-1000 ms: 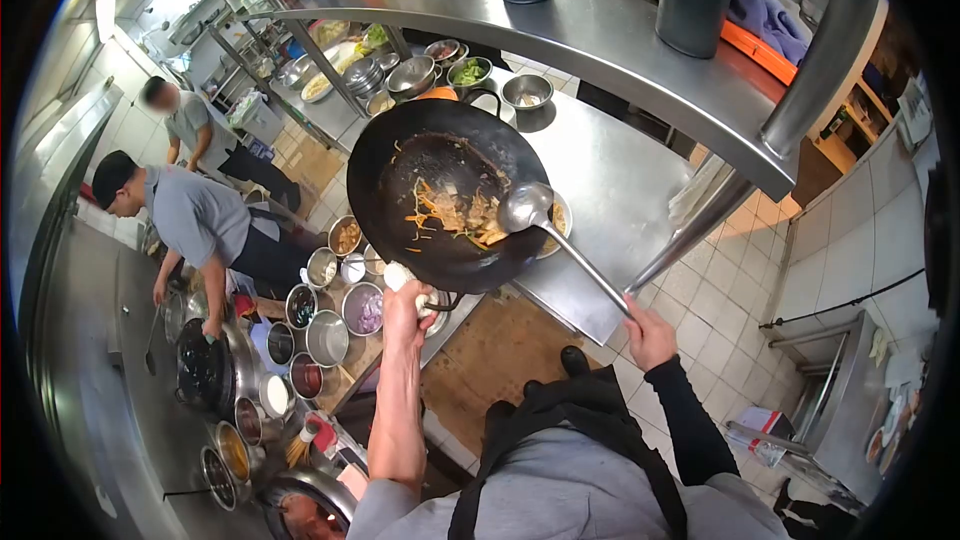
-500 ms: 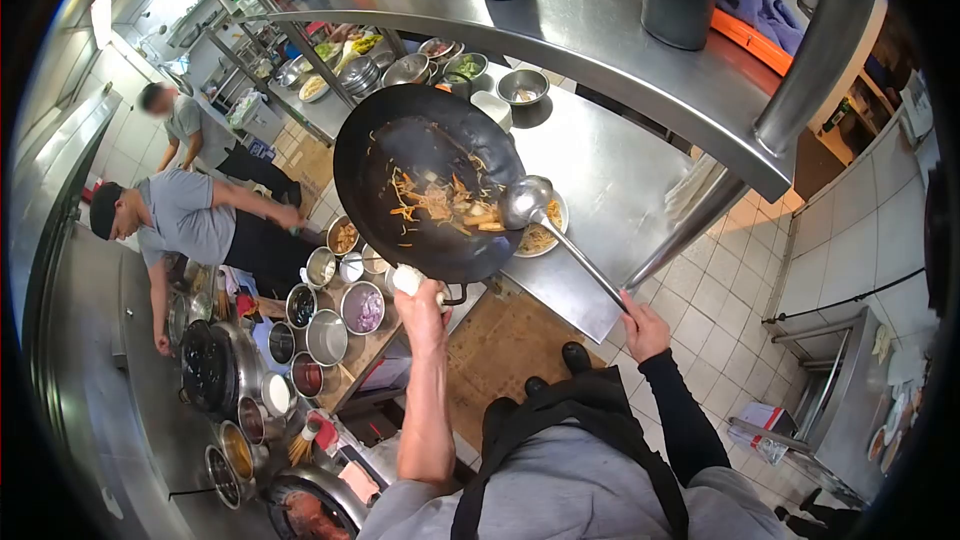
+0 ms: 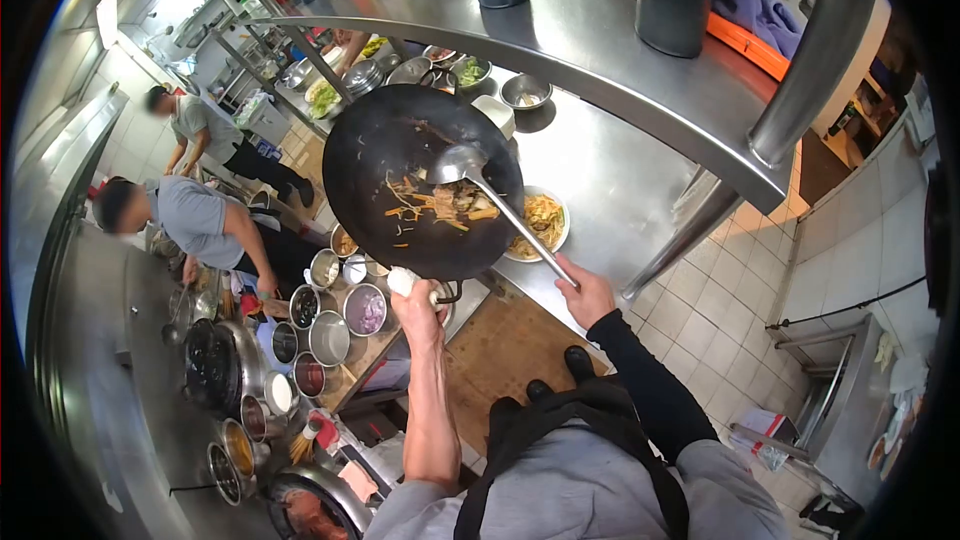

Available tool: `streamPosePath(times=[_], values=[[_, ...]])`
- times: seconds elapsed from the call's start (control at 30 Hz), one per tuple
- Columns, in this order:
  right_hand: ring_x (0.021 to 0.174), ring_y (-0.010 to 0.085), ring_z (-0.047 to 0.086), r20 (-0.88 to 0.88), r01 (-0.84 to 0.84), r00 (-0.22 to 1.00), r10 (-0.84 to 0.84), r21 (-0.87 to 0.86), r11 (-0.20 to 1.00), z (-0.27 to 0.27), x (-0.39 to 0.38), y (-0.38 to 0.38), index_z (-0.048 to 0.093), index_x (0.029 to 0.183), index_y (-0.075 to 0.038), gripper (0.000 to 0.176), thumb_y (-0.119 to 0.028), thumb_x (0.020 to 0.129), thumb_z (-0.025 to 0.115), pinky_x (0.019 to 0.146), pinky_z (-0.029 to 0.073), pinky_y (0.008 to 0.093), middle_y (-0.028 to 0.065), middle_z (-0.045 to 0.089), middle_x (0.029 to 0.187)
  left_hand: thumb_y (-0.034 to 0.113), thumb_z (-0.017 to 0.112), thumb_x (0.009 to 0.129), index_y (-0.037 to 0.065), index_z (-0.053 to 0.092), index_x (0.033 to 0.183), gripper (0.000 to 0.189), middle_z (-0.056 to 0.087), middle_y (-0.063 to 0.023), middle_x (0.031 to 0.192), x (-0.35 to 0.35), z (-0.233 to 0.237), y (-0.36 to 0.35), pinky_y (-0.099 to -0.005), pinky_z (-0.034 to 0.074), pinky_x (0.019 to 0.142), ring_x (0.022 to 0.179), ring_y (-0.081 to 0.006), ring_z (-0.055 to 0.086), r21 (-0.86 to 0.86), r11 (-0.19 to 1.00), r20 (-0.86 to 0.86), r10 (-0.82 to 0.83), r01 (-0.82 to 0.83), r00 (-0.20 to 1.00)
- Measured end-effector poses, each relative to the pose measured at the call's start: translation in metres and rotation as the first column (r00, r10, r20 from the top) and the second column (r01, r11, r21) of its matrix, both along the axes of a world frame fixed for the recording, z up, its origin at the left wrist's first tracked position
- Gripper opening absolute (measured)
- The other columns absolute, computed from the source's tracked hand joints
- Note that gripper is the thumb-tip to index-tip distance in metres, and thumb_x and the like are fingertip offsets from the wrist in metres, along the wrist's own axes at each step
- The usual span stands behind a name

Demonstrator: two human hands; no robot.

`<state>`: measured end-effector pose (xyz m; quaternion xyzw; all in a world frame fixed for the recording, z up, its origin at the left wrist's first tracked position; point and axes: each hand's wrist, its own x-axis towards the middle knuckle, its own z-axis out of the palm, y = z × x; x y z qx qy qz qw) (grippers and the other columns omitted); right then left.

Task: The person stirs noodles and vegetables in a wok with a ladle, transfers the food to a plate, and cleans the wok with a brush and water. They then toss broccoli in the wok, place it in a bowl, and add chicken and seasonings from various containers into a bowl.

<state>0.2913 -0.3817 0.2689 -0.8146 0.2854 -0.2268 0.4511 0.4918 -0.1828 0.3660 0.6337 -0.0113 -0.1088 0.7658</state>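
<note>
A dark wok (image 3: 370, 160) is held up over the edge of the steel counter, with noodles and carrot strips (image 3: 445, 202) lying in it. My left hand (image 3: 418, 308) is closed around a white cloth (image 3: 402, 281) at the wok's near handle. A steel ladle (image 3: 510, 215) reaches into the wok, its bowl above the food. The end of the ladle's handle is in my closed right hand (image 3: 588, 296). Beside the wok's right rim, a plate (image 3: 566, 233) of noodles stands on the counter, partly hidden by the wok and ladle.
The steel counter (image 3: 620, 180) carries several bowls beyond the wok. Overhead runs a steel shelf (image 3: 590, 35) on thick posts. Metal pots (image 3: 329, 338) crowd the left side. Two people in grey shirts, one nearer (image 3: 205, 220) and one farther (image 3: 205, 125), stand at the left.
The ladle has moved left from the plate into the wok, and my right hand has moved left and up with it. More noodles show on the plate. The nearer person's arms have moved.
</note>
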Motion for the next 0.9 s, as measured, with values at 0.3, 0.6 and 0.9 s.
streamPosePath(times=[0.3,0.6,0.9], values=[[0.077,0.0369,0.063,-0.128,0.0,0.991,-0.026,-0.202,0.979,-0.044,-0.095,-0.016,0.06,0.144,-0.023,0.052,-0.018,0.094,0.069,0.07,0.051,0.0454,0.0146,0.06,0.083,0.009,0.058,0.081,0.005,0.059,0.096,0.015,0.062,-0.0045,0.073,0.006,-0.019,-0.003,-0.0221,0.036,0.034,0.047,-0.0101,0.052,-0.015,1.0,-0.036,0.007,-0.007,0.999],[0.071,0.0315,0.063,-0.199,0.074,0.969,-0.149,-0.341,0.937,-0.024,-0.146,-0.015,0.065,0.139,-0.017,0.049,-0.01,0.091,0.071,0.065,0.052,0.04,0.0122,0.061,0.081,0.005,0.06,0.081,0.007,0.057,0.099,0.018,0.059,0.0008,0.08,0.009,-0.057,-0.02,-0.0235,0.037,0.04,0.056,-0.0071,0.052,0.018,0.988,0.357,0.137,-0.153,0.924],[0.099,0.0407,0.07,-0.021,-0.059,0.998,0.063,0.137,0.989,0.05,0.001,0.005,0.06,0.141,-0.012,0.046,-0.015,0.096,0.066,0.083,0.055,0.0423,0.0225,0.07,0.117,0.006,0.059,0.084,0.004,0.061,0.09,0.007,0.062,-0.0058,0.072,0.019,-0.011,0.008,-0.0224,0.035,0.034,0.048,-0.0114,0.053,-0.092,0.996,0.012,0.021,-0.02,1.0]])
